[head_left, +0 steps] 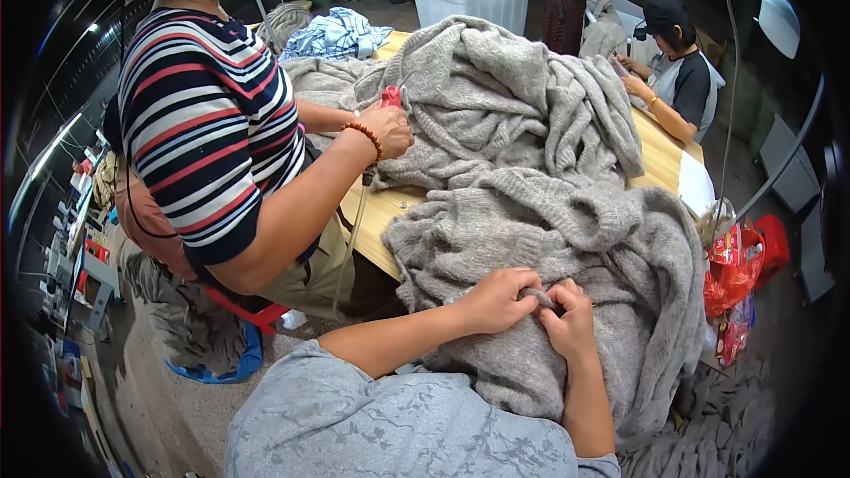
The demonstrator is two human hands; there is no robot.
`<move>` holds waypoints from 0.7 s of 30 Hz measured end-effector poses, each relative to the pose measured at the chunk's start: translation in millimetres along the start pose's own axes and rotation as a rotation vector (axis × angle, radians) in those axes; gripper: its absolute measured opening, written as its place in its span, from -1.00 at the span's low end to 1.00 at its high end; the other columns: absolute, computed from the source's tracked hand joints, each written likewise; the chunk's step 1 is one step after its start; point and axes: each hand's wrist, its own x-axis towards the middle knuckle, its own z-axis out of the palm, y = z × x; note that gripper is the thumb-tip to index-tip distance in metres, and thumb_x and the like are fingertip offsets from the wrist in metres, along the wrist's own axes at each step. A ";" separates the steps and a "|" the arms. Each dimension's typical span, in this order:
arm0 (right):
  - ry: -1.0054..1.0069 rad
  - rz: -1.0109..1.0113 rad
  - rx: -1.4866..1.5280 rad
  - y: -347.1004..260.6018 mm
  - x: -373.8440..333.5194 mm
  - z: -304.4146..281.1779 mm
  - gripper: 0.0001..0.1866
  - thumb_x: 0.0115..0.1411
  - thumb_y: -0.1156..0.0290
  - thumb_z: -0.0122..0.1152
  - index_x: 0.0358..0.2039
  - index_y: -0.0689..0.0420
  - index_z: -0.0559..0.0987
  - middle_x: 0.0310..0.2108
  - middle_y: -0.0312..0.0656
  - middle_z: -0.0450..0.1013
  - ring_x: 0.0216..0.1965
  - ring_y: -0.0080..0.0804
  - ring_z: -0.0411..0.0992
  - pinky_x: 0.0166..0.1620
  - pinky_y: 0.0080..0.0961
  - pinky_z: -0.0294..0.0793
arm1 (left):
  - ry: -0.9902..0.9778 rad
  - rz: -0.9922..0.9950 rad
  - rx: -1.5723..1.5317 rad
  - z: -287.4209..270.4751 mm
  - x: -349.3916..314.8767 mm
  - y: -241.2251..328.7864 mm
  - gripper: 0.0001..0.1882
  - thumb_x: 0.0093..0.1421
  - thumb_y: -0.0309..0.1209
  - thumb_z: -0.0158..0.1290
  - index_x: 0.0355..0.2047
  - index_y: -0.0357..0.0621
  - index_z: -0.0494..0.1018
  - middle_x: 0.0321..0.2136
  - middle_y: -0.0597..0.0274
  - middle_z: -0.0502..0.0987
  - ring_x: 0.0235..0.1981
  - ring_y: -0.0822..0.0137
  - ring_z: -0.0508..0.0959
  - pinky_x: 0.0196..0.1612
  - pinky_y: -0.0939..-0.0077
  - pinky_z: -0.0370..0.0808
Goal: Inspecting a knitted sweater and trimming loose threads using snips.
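Note:
Grey-beige knit sweaters [496,221] lie heaped before me, spilling over the near table edge toward my lap. My left hand [502,299] pinches a small fold of the knit between thumb and fingers. Close beside it, my right hand [567,312] grips the same fold from the other side, the two thumbs almost meeting. Whatever fine detail sits between the fingertips is too small to make out. Just beyond my hands, a ribbed neckline or cuff opening [586,212] shows in the pile.
At my left a person in a striped top [204,124] holds a red-handled tool [390,96] with a cord. More knitwear [469,80] covers the wooden table [660,168]. A white tub [469,7] stands behind. Across sits a capped person [677,71]; red bags [735,265] hang right.

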 end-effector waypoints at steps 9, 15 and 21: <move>0.072 -0.162 -0.041 -1.3 4.1 -0.1 -0.86 -0.19 0.55 0.22 -0.60 0.22 0.42 -0.57 -0.16 0.32 -0.42 -0.22 0.29 -0.22 -0.37 0.21 | -0.212 -0.586 -1.116 -3.5 -1.9 -9.2 -0.88 0.17 -0.42 0.05 -0.33 -0.20 0.45 -0.42 0.40 0.48 -0.39 0.61 0.41 -0.32 0.73 0.36; -0.030 -0.180 -0.058 -2.4 -5.1 -10.6 -0.87 -0.19 0.54 0.22 -0.58 0.21 0.45 -0.55 -0.19 0.33 -0.40 -0.26 0.30 -0.14 -0.41 0.21 | -0.420 -0.211 -0.489 -28.5 -1.7 -2.6 -0.87 0.06 -0.51 0.07 -0.34 -0.14 0.41 -0.47 0.34 0.45 -0.44 0.44 0.42 -0.30 0.57 0.26; -0.030 -0.083 0.058 -16.7 2.9 -39.6 -0.90 -0.10 0.56 0.22 -0.49 0.22 0.53 -0.45 -0.19 0.46 -0.34 -0.27 0.38 -0.19 -0.43 0.34 | -0.369 0.228 0.150 -34.3 -16.1 23.3 -0.80 -0.13 -0.55 0.11 -0.43 -0.12 0.41 -0.45 0.30 0.40 -0.41 0.28 0.41 -0.24 0.39 0.20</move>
